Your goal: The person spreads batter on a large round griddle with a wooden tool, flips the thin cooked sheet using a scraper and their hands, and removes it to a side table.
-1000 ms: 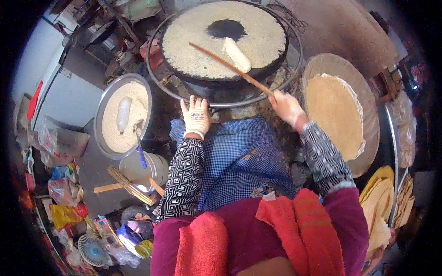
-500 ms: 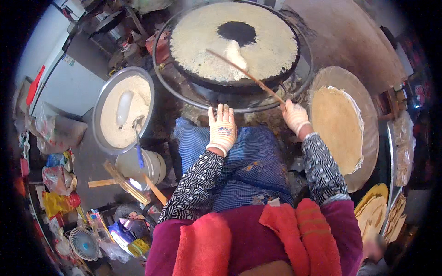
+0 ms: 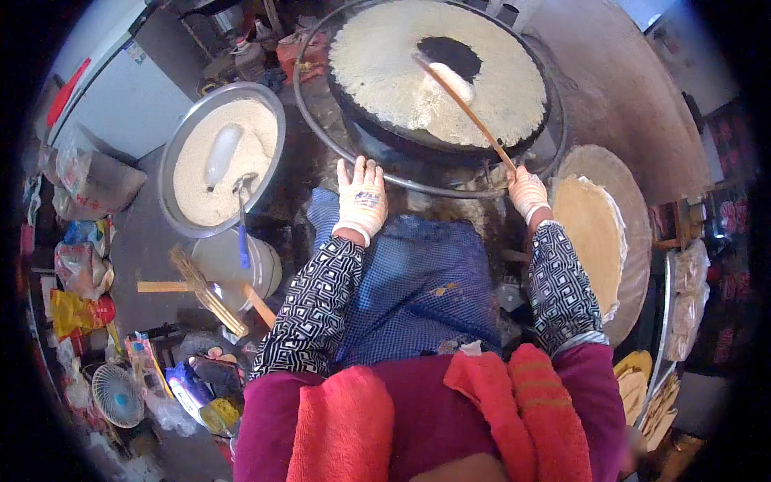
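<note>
A large round griddle (image 3: 401, 143) stands ahead with a thin pale batter sheet (image 3: 377, 72) over most of it. A dark bare patch (image 3: 451, 58) shows toward its far middle, and a thick white lump of batter (image 3: 451, 82) lies just nearer. Gloved, my right hand (image 3: 528, 193) grips one end of a thin wooden stick (image 3: 474, 120), which slants across the batter beside the lump. My left hand (image 3: 361, 199), in a white glove, is held flat with its fingers out and nothing in it. Its fingertips are close to the metal ring (image 3: 345, 153) around the griddle.
At left, a metal basin (image 3: 167, 181) of batter holds a blue-handled ladle (image 3: 243, 241), above a white bucket (image 3: 269, 269). A straw brush (image 3: 213, 297) lies beside it. To the right, a brown flatbread (image 3: 590, 233) rests on a round mat (image 3: 638, 265). A fan (image 3: 119, 395) stands lower left.
The view has shifted. My right hand has swung the stick steeper, its tip now farther across the griddle. The batter lump sits closer to the bare patch. My left hand has moved left.
</note>
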Tool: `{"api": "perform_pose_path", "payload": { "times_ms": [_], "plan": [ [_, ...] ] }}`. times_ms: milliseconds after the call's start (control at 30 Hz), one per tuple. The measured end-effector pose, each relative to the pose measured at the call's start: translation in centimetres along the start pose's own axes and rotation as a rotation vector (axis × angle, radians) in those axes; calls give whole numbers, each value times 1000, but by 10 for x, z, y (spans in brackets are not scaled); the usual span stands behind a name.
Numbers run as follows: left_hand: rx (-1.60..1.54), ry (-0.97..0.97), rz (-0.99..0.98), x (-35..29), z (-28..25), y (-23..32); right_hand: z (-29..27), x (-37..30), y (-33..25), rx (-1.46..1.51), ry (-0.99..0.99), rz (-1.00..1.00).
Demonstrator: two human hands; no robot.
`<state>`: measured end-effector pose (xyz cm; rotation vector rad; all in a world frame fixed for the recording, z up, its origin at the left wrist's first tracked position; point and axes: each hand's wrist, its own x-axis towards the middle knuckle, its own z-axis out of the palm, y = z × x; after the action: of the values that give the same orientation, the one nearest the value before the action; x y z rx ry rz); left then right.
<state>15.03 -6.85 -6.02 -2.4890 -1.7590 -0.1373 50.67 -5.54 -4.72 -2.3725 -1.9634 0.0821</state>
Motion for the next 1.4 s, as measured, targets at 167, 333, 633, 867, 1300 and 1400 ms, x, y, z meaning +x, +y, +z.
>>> {"api": "perform_pose_path", "payload": {
  "times_ms": [167, 333, 633, 867, 1300, 1400],
  "plan": [
    [29, 21, -75, 0, 6, -24, 3, -29, -25, 174, 38, -348],
    [96, -47, -158, 16, 6, -43, -8, -4, -11, 102, -34, -28],
    [-51, 20, 55, -8, -9, 46, 1, 11, -14, -19, 16, 47],
    [66, 4, 54, -10, 5, 32, 4, 20, -1, -50, 8, 47],
    [26, 43, -126, 7, 9, -31, -11, 21, -14, -85, 67, -112],
    [36, -33, -184, 20, 2, -49, 4, 22, 16, -50, 112, -81]
  ]
}}
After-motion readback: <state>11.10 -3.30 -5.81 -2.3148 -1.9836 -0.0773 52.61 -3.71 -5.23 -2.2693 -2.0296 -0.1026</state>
